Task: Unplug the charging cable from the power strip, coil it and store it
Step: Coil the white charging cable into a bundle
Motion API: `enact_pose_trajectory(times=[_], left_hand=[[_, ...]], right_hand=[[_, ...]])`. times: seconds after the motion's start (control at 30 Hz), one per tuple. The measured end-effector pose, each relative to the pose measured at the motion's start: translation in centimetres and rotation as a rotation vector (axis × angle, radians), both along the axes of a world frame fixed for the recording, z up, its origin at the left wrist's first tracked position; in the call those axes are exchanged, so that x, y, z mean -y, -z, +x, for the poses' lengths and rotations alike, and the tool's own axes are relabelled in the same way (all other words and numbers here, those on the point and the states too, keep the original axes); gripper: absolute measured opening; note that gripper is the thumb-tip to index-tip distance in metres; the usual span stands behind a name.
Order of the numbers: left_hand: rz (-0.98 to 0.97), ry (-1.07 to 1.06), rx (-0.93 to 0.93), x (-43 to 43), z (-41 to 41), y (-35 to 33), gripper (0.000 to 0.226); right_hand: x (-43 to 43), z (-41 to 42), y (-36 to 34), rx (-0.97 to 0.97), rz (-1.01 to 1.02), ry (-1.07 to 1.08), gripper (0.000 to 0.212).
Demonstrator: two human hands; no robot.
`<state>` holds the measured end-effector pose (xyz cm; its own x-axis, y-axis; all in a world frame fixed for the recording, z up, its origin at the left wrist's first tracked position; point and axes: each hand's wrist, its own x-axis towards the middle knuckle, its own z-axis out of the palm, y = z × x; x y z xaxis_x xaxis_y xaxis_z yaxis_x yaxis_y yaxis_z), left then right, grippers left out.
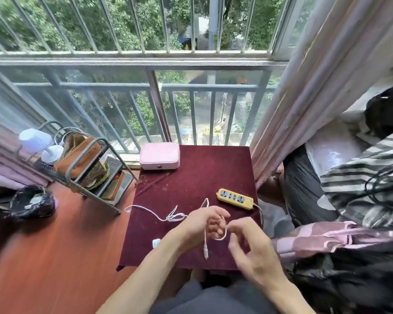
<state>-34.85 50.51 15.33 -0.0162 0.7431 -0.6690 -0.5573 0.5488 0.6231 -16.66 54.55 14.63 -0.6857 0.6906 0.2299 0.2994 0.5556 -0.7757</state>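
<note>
A white charging cable [155, 214] lies across the dark red cloth of the small table [191, 177], tangled near the middle, its far end hanging off the left edge. My left hand [208, 219] holds the cable, which loops around its fingers; a connector end [206, 251] dangles below it. My right hand [247, 243] pinches the loop of cable beside the left hand. A white charger plug [156, 242] rests on the cloth by my left forearm. The yellow power strip [235, 198] sits at the right of the table with nothing plugged in.
A pink case [159, 155] stands at the table's far left corner. A metal rack [86, 168] with a brown bag and a white lamp is on the left floor. Curtain and piled clothes crowd the right. Balcony railing lies ahead.
</note>
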Motion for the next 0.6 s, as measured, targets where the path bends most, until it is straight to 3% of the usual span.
enact_pose_trajectory(times=[0.07, 0.13, 0.2, 0.27, 0.37, 0.47, 0.6], left_hand=[[0.066, 0.090, -0.041, 0.6, -0.1, -1.5, 0.020], [0.142, 0.151, 0.004, 1.2, 0.1, -3.1, 0.020], [0.188, 0.184, 0.013, 1.8, 0.5, -4.1, 0.025], [0.210, 0.126, 0.045, 2.3, 0.7, -4.2, 0.029], [0.259, -0.201, 0.178, 3.0, -0.9, -3.3, 0.027], [0.268, -0.671, 0.309, 3.2, -4.5, -1.6, 0.014], [0.230, -1.103, 0.373, 3.7, -10.4, -0.4, 0.033]], right_hand=[[-2.6, -0.3, -0.1, 0.021, -0.077, 0.146, 0.051], [-4.8, -2.8, -0.8, 0.159, -0.065, -0.028, 0.059], [-6.5, -6.8, -1.9, 0.306, -0.055, -0.254, 0.040], [-8.7, -11.0, -3.5, 0.285, -0.045, -0.260, 0.014], [-12.7, -15.6, -6.9, 0.087, -0.105, -0.128, 0.024], [-15.4, -18.2, -9.5, 0.028, -0.095, -0.036, 0.031], [-17.8, -19.5, -11.3, -0.082, -0.017, 0.151, 0.035]])
